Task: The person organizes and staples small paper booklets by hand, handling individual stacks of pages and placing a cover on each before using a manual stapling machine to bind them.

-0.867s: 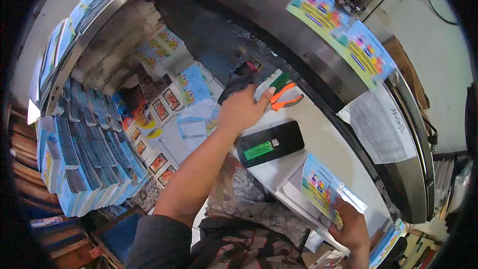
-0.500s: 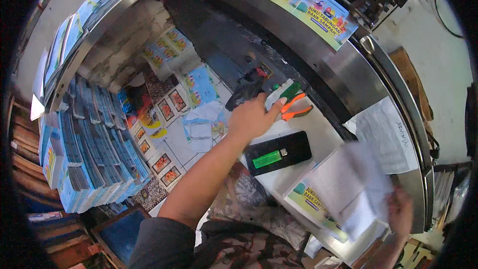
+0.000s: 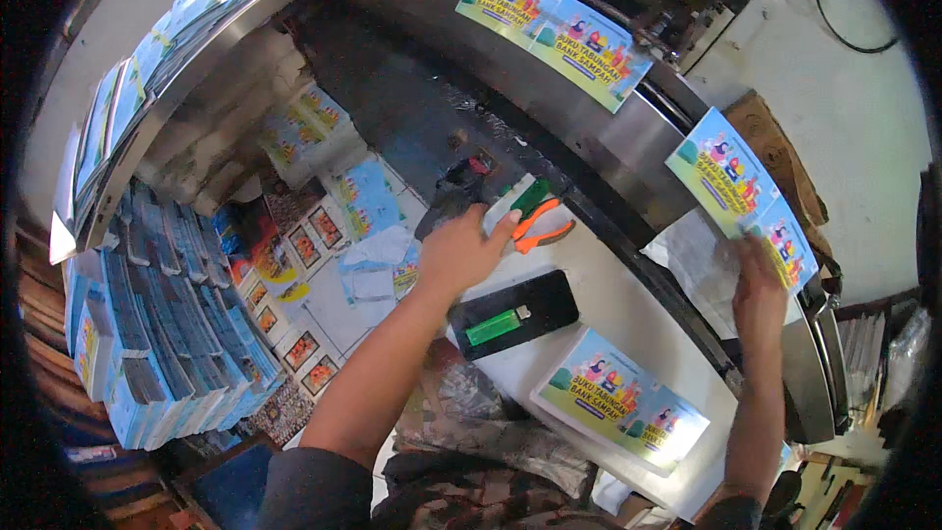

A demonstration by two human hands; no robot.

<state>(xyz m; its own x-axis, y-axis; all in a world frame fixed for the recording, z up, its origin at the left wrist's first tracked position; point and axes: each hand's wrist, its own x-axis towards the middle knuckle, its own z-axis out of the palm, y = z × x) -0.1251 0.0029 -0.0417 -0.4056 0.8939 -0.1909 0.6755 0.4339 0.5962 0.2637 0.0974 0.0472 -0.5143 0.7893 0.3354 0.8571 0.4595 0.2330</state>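
My left hand (image 3: pixel 457 253) rests at the far left edge of the white worktop, thumb apart from the fingers, with nothing visibly gripped. Just right of it lie orange-handled pliers (image 3: pixel 538 228) and a green object (image 3: pixel 531 196); a dark crumpled bundle (image 3: pixel 446 204) lies behind. My right hand (image 3: pixel 761 290), slightly blurred, has its fingers closed at the lower edge of a colourful printed cover sheet (image 3: pixel 724 172) on the curved metal rail. Between my arms, a stack of matching printed covers (image 3: pixel 613 388) lies on the worktop. Fingertips of the right hand are partly smeared.
A black phone (image 3: pixel 535 306) carries a green lighter (image 3: pixel 493 328). Another printed cover (image 3: pixel 554 34) lies along the metal rail (image 3: pixel 628 142). White paper (image 3: pixel 692 255) sits below the right sheet. Blue booklets (image 3: pixel 177 334) stand piled at left; more sheets (image 3: pixel 137 88) lie on the upper left ledge.
My right hand has moved up and away from the stack to the rail, bringing a printed cover sheet over the white paper. The stack's printed top now shows. My left hand stays beside the pliers.
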